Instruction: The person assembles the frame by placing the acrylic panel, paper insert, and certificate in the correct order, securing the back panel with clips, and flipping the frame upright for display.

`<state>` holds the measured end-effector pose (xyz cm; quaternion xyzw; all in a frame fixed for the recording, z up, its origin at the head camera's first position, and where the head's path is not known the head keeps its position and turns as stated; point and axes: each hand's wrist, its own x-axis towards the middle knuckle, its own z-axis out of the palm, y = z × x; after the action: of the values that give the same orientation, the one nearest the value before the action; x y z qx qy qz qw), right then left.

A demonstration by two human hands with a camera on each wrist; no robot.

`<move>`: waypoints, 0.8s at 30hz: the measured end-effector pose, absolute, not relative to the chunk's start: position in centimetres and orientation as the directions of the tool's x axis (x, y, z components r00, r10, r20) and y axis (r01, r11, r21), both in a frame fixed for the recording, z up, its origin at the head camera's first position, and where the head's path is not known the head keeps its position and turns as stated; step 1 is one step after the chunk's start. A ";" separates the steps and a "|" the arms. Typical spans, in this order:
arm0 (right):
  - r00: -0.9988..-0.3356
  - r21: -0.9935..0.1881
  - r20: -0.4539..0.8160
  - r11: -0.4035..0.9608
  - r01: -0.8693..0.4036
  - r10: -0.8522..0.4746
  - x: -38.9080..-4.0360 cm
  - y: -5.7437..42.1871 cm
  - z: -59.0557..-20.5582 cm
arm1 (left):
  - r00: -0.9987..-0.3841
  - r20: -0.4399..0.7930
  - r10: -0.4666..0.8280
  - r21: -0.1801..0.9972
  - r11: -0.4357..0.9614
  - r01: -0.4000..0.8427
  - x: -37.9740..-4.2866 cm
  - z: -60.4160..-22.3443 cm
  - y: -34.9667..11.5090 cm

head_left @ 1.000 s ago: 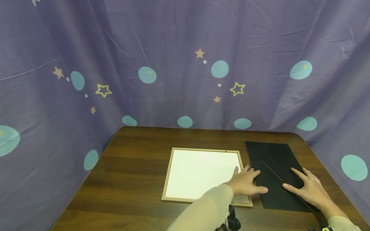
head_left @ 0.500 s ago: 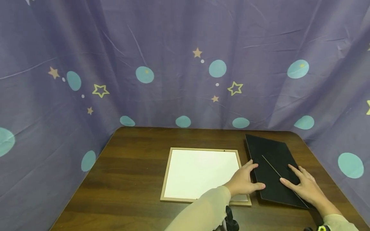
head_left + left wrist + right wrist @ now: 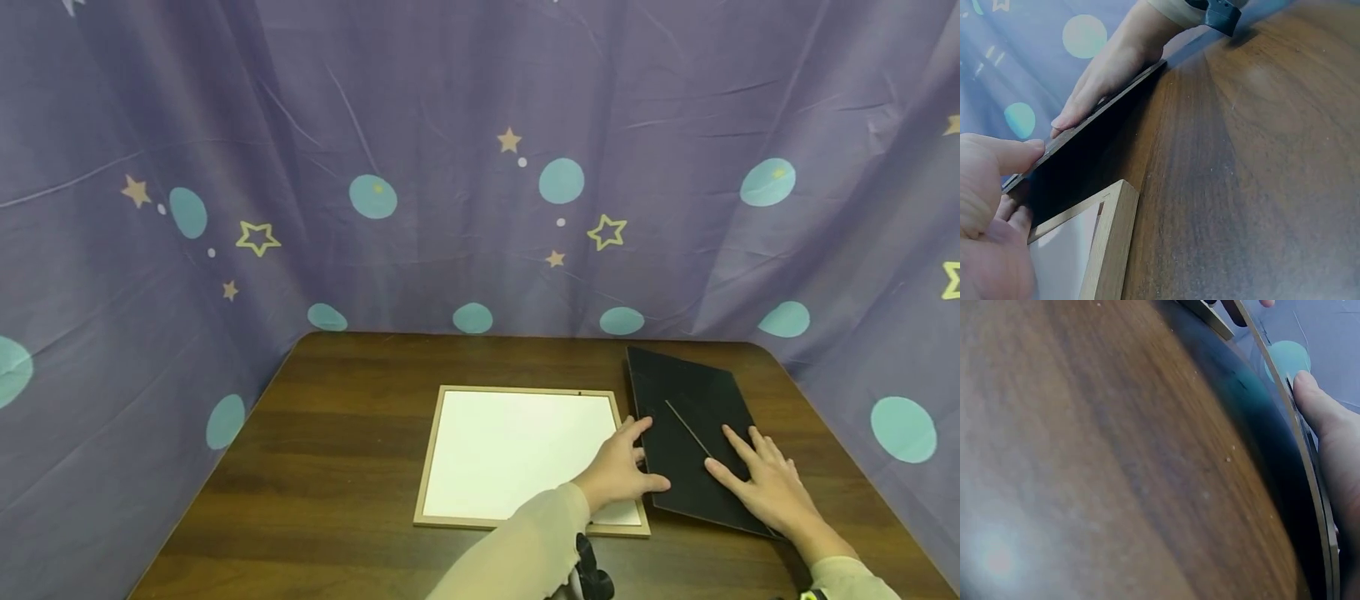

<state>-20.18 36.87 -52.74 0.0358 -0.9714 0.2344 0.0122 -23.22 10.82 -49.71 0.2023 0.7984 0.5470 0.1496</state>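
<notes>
A thin black board (image 3: 690, 387) is at the right of the table in the head view, its left side raised and sloping down to the right. A thin pale-edged line crosses its top face. My left hand (image 3: 617, 472) pinches the raised left edge, thumb on top and fingers underneath, as the left wrist view shows. My right hand (image 3: 768, 485) lies on the board's top with fingers spread and thumb tip at the line. In the right wrist view, its thumb (image 3: 1313, 400) lies along the board's upper face. A dark gap shows between board and table.
Left of the board, a pale wooden frame (image 3: 528, 389) with a white panel (image 3: 510, 450) lies flat on the brown wooden table (image 3: 360, 433), its right side under my left hand. A purple patterned curtain (image 3: 450, 250) hangs behind and beside the table.
The board lay flat earlier; its left side has since come up, and it has shifted slightly left. My left fingers have closed on its edge. My right hand has moved slightly left with it.
</notes>
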 end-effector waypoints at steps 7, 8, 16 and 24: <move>-0.996 -0.491 0.059 0.867 -0.089 -0.069 -19.9 36.3 -52.6 | -0.857 -0.062 0.512 0.985 0.171 0.030 -23.0 -49.8 11.0; -0.996 -0.499 0.062 0.862 -0.092 -0.071 -19.8 36.2 -52.5 | -0.855 -0.066 0.514 0.989 0.149 0.013 -22.9 -49.8 11.0; -0.996 -0.510 0.061 0.856 -0.088 -0.067 -19.4 35.2 -52.6 | -0.821 -0.114 0.560 0.985 0.174 -0.018 -22.5 -50.1 10.3; -0.996 -0.532 0.052 0.842 -0.084 -0.066 -19.2 34.4 -52.1 | -0.791 -0.082 0.606 0.991 -0.038 -0.132 -22.3 -50.0 9.7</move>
<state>-19.19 34.43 -52.11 0.0391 -0.9596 0.2780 0.0159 -22.25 9.73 -50.04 0.1848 0.6411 0.6962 0.2649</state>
